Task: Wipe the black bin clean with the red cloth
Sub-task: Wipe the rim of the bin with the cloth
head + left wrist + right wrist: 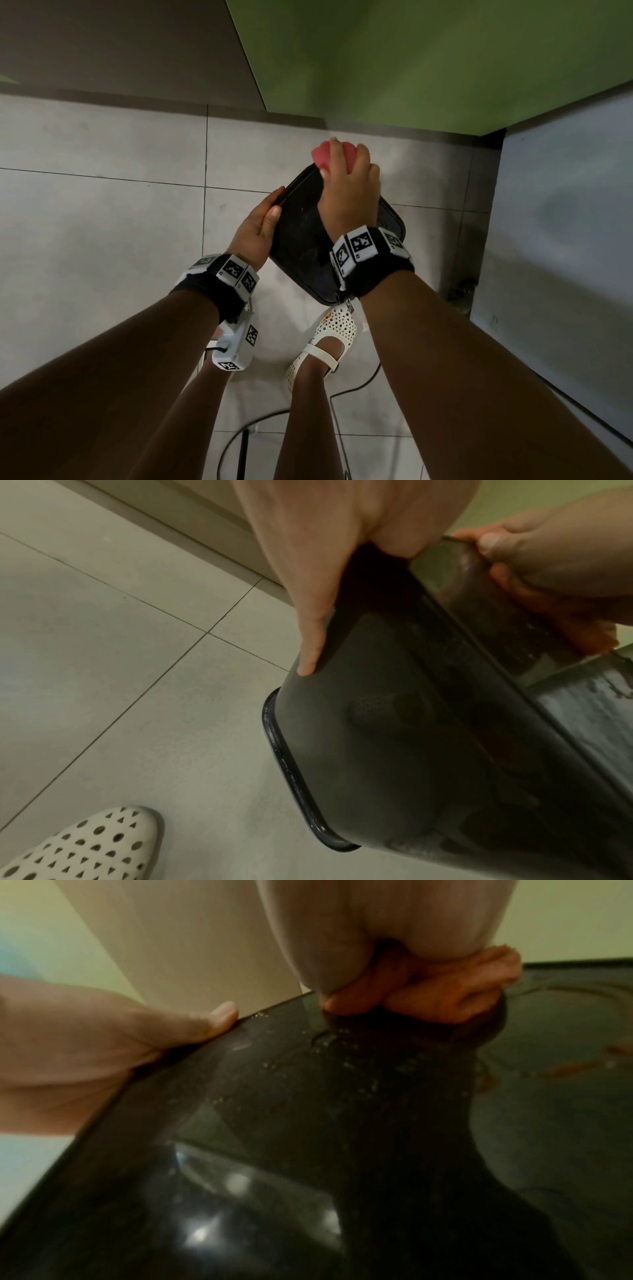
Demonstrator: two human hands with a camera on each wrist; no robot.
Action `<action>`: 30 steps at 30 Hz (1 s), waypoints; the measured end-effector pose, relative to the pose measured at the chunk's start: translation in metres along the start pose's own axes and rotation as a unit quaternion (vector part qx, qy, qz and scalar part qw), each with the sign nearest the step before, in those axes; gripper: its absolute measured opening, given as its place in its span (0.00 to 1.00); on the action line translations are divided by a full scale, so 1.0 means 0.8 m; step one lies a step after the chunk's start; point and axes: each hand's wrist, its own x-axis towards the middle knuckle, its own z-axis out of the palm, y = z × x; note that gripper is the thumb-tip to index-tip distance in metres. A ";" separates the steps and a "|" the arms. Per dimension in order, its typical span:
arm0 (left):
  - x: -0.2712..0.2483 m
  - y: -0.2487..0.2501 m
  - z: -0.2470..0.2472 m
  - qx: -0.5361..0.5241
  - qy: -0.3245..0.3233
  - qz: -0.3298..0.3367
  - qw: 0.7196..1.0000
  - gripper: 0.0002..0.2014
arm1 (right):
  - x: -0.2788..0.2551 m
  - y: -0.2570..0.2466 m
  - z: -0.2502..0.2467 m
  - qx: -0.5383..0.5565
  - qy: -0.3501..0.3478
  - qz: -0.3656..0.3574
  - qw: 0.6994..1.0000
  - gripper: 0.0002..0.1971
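- i'm looking down at the black bin (301, 246), smooth hard plastic with rounded corners and a raised lip, held tilted above the pale tiled floor (102, 222).
- its glossy surface carries pale specks and streaks in the right wrist view.
- my left hand (258, 224) grips the bin's left edge: thumb (219, 1018) laid flat over the lip, fingers (310, 653) stretched along the outer wall underneath.
- my right hand (349, 192) is clenched round the red cloth (323, 156), a soft bunched wad bulging out past the knuckles.
- that cloth is pressed at the bin's far edge, near its far left corner; the folds touch the black plastic in the right wrist view (445, 993).
- a white perforated shoe (334, 329) stands on the floor just under the bin's near corner.
- green wall (428, 61) rises beyond the bin's far edge.
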 end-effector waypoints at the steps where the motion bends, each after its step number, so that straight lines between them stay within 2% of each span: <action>1: 0.000 0.001 0.001 -0.002 0.002 0.000 1.000 0.20 | 0.000 0.003 -0.004 0.018 0.007 -0.002 1.000 0.21; 3: 0.000 0.002 0.002 0.001 0.002 -0.001 1.000 0.20 | 0.002 0.007 -0.015 0.109 0.012 0.017 0.994 0.17; 5: 0.001 0.003 0.001 0.009 0.000 0.000 1.000 0.20 | 0.004 0.009 -0.027 0.215 0.000 0.075 0.974 0.16; 8: 0.001 0.006 0.000 0.018 -0.008 0.003 1.000 0.20 | -0.004 0.009 -0.057 0.348 0.078 0.138 0.924 0.10; 10: -0.001 0.009 0.000 0.022 -0.009 0.007 1.000 0.20 | -0.019 0.009 -0.074 0.408 0.121 0.156 0.891 0.10; 12: -0.001 0.011 -0.001 0.027 -0.008 0.012 1.000 0.20 | -0.041 0.012 -0.079 0.433 0.138 0.153 0.877 0.11; 14: -0.001 0.012 -0.001 0.028 -0.008 0.014 0.999 0.20 | -0.063 0.018 -0.074 0.426 0.114 0.142 0.886 0.11; 17: -0.001 0.012 0.000 0.020 -0.009 0.014 1.000 0.20 | -0.088 0.026 -0.061 0.314 0.063 0.076 0.944 0.12; 20: 0.000 0.011 0.000 0.012 -0.014 0.013 1.000 0.20 | -0.103 0.020 -0.054 0.255 0.054 0.023 0.965 0.13; 22: 0.000 0.011 0.000 0.011 -0.015 0.014 1.000 0.20 | -0.106 0.014 -0.054 0.255 0.051 0.053 0.964 0.14; 25: 0.001 0.009 -0.001 0.008 -0.018 0.017 1.000 0.20 | -0.090 0.011 -0.068 0.298 0.068 0.128 0.943 0.15; 28: 0.002 0.006 0.000 0.018 -0.013 0.023 0.999 0.20 | -0.071 0.007 -0.090 0.350 0.155 0.074 0.921 0.12; 30: 0.002 0.005 0.000 0.021 -0.008 0.021 1.000 0.20 | -0.071 0.006 -0.091 0.328 0.164 0.033 0.930 0.16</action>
